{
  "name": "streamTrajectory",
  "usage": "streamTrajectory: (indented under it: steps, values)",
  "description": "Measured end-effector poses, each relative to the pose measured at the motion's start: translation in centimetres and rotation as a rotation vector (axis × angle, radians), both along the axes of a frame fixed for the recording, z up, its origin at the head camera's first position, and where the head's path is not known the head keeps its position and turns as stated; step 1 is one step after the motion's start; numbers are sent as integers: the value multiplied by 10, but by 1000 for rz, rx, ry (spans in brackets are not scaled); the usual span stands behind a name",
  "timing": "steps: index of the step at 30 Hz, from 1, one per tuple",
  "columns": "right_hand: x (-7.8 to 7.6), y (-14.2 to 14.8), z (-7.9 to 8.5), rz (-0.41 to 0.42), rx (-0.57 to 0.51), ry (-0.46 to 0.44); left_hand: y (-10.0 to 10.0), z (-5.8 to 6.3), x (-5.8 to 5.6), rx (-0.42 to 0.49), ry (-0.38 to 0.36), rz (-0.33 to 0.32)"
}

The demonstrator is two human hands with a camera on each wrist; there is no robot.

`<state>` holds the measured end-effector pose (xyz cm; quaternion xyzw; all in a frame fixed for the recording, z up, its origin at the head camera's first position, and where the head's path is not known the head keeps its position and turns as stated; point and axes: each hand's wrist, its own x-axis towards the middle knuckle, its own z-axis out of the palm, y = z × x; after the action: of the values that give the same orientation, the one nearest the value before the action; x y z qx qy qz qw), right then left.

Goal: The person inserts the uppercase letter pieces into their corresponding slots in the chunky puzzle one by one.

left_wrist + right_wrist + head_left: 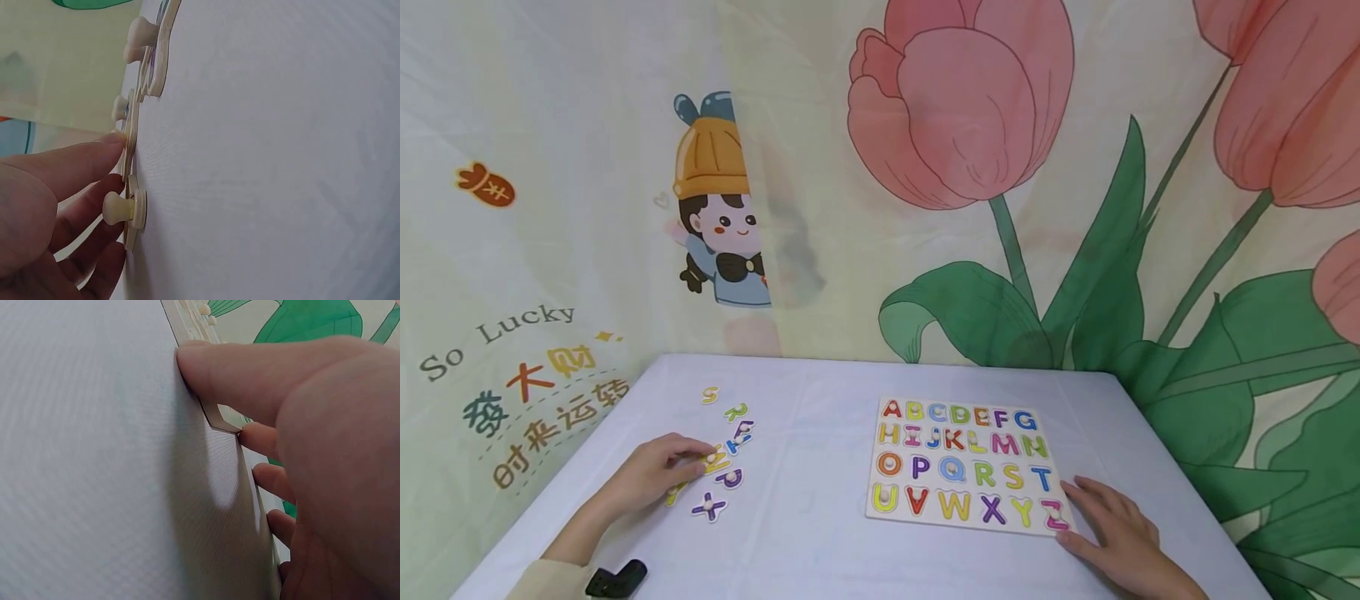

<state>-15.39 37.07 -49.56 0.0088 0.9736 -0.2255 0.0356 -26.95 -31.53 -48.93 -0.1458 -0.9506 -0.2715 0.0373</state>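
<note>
My left hand point(651, 475) is at a loose group of knobbed letter pieces on the table's left side. Its thumb and fingertips pinch a yellow letter piece point(718, 463); its exact letter is partly hidden. In the left wrist view, a piece with a round wooden knob point(115, 208) lies close to the fingers. My right hand point(1116, 529) rests at the near right corner of the alphabet puzzle board point(925, 521). Its thumb touches the front edge, and the other fingers extend loosely along the right side by the pink Z point(1055, 515).
Around the left hand lie a yellow S point(710, 396), a green R point(736, 412), a purple P point(730, 478), a purple X point(708, 507) and other pieces. A black object point(617, 579) is by the left sleeve. Behind the white table point(805, 467) hangs a printed curtain.
</note>
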Motion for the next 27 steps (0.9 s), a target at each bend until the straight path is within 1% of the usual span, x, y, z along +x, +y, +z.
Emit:
streamTrajectory:
  steps: [3,5,9,15,21,27]
  values:
    - [0,0,0,6,-1,14,1,2,-2,5,-21,9]
    - [0,0,0,6,-6,17,1,2,-2,7,-34,4]
    - [0,0,-1,9,-25,12,2,2,-5,20,-70,33]
    - [1,1,-1,11,-28,20,3,0,-9,37,-90,45]
    - [1,1,-2,10,-30,28,2,0,-10,51,-93,32]
    - [0,1,-1,7,-18,17,2,4,-12,58,-46,5]
